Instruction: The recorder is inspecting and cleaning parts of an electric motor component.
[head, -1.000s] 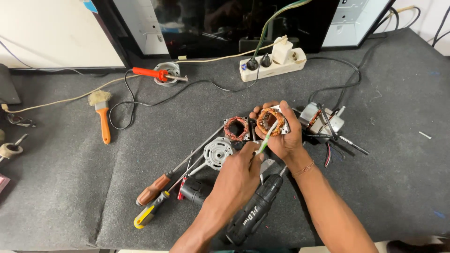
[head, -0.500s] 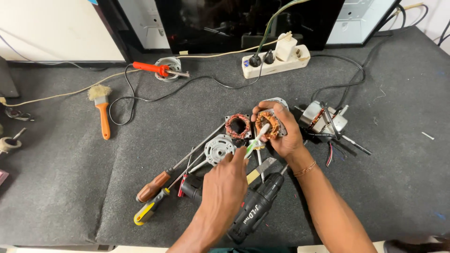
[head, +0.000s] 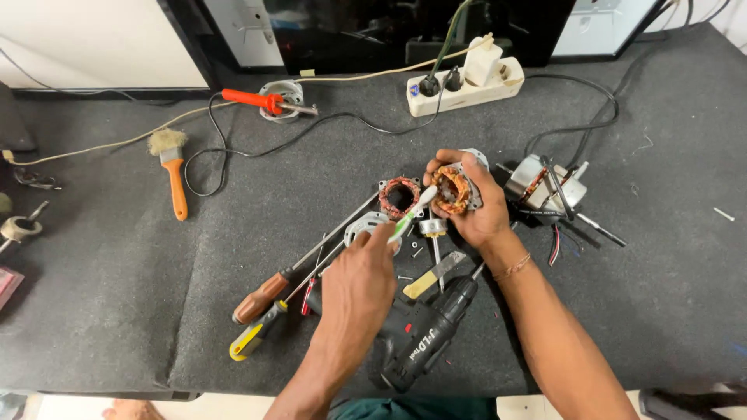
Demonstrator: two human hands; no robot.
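Observation:
My right hand [head: 472,204] grips a small motor stator [head: 454,189] with copper windings, holding it tilted above the grey mat. My left hand [head: 362,272] holds a green and white toothbrush [head: 412,211], its bristle end touching the stator's left side. A second stator [head: 399,195] with reddish windings lies on the mat just left of the held one. A round metal end cap [head: 366,227] sits under the toothbrush, close to my left fingers.
A black cordless drill [head: 420,334], a brown-handled screwdriver [head: 264,296], a yellow-handled one [head: 250,341] and a scraper [head: 433,275] lie near my wrists. Another motor part [head: 545,185] with wires sits right. A power strip [head: 465,88], soldering iron [head: 257,99] and orange brush [head: 175,175] lie farther back.
My left hand drew back toward me and to the left, pulling the toothbrush from over the held stator to its left edge. My right hand kept its grip almost in place.

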